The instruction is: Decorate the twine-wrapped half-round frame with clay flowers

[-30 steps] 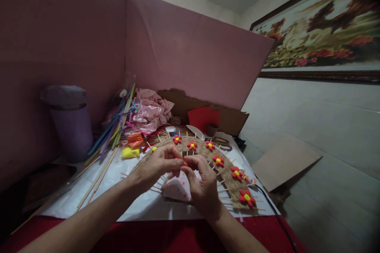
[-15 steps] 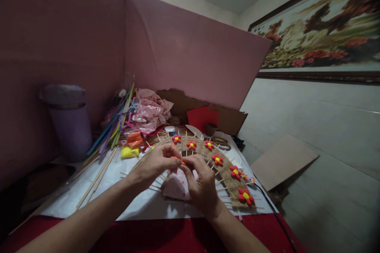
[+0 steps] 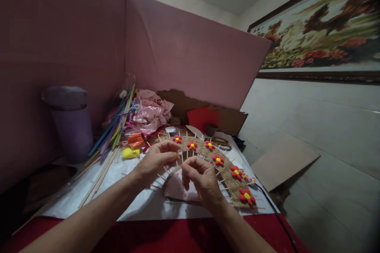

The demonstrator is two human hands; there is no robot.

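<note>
Over the left part of a woven twine arch [image 3: 228,174], my left hand [image 3: 162,158] is closed in a pinch, with a small bit of orange clay [image 3: 178,157] showing at its fingertips. Just to the right, my right hand [image 3: 200,176] has its fingers curled together; what they hold, if anything, is too small to make out. The hands are slightly apart. Thin sticks poke out around the arch, and red flowers with yellow centres [image 3: 247,196] lie along it. Below the hands is a white dotted piece [image 3: 178,187] inside the arch.
Orange clay packets [image 3: 135,140] and a yellow one [image 3: 130,152] lie left of the arch, near wooden sticks [image 3: 99,176] and coloured pipe cleaners [image 3: 118,122]. A purple bin [image 3: 73,130] stands at left. Scissors [image 3: 221,141] lie behind; a black cable [image 3: 276,213] runs at right.
My hands, which met at the fingertips around the orange piece, have come apart. The right hand has turned and its fingers have curled downward; the orange bit remains at the left fingertips.
</note>
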